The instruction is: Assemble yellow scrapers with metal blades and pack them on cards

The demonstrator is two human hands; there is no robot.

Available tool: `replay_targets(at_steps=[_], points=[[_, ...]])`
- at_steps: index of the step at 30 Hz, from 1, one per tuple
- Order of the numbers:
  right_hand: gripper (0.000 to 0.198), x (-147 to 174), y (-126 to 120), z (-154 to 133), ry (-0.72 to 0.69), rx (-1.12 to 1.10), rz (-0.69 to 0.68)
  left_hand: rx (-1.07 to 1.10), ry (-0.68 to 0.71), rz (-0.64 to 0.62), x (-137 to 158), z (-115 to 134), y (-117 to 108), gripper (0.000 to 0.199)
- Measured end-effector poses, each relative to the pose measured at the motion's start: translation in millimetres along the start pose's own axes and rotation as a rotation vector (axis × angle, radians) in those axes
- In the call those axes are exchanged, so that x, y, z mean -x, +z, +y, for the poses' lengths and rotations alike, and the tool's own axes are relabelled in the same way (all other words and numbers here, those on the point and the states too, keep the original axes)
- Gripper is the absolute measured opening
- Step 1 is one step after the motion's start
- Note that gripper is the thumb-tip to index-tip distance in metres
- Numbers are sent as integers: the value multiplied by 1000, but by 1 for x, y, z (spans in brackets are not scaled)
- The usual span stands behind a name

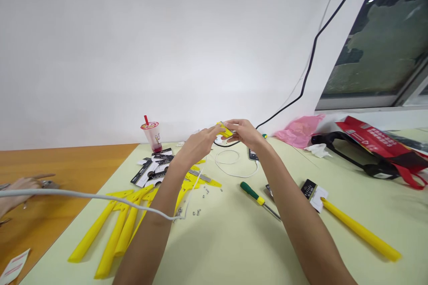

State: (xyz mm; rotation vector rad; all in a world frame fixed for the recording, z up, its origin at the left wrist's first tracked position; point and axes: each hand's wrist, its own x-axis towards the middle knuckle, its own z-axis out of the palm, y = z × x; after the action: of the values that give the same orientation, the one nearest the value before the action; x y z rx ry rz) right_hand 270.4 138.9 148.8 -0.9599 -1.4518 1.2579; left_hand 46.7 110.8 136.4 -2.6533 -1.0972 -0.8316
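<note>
Yellow piece [226, 131], held up.
My left grip [199, 143] and right grip [244, 132] both pinch it above the bench [220, 249]; a screwdriver [251, 193] lies nearer me.

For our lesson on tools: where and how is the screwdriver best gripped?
The screwdriver is probably best taken by its thick green handle, from above and the left: it lies flat, handle unobstructed, while the thin shaft runs toward the right forearm.
</note>
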Motion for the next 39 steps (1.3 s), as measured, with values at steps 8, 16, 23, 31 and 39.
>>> replay_targets(at_steps=[8, 16, 23, 31, 39], points=[[13, -6, -52, 15, -1, 335, 234, 125, -33, 94, -2, 9, -11, 50], [30, 0, -117, 107, -98, 969, 228, 1253, -275, 366, 12, 45, -36, 43], [44, 55, -141, 175, -149, 1174, 283, 1889, -508, 397, 63, 63, -33, 46], [39, 65, -136, 184, -173, 1182, 278, 2002, -660, 387, 110, 51, 9, 47], [37, 69, -132, 180, -162, 1204, 269, 2000, -596, 297, 113, 56, 6, 47]])
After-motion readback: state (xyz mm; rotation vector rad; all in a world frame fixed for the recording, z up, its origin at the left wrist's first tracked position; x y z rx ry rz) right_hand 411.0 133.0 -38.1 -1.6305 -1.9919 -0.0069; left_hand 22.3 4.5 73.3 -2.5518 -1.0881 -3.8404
